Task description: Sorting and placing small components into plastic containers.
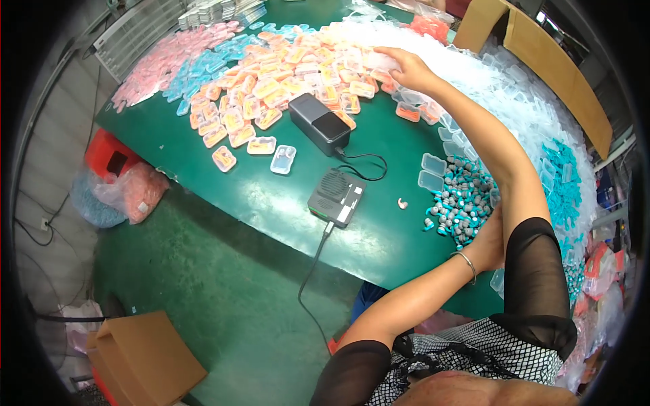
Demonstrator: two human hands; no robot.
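Note:
My right hand (pixel 410 70) reaches across to the far side of the pile of small clear cases with orange contents (pixel 298 68). Its index finger is stretched out and its thumb stands apart, beside a pale clear case at the pile's edge. Wearing a bangle, my left hand (pixel 489 245) lies low at the right, next to a heap of small grey-and-teal pieces (pixel 464 196). The right forearm covers its fingers, so what they hold is hidden. Left of that heap lies an opened clear case (pixel 431 172).
On the green table (pixel 271 210) stand a black box-shaped device (pixel 318 124) and a smaller cabled black device (pixel 336 196). Blue cases (pixel 196 71) and pink cases (pixel 152 61) lie far left. Many clear empty cases (pixel 501 95) and teal pieces (pixel 562 176) spread along the right. A cardboard box (pixel 145 358) stands on the floor.

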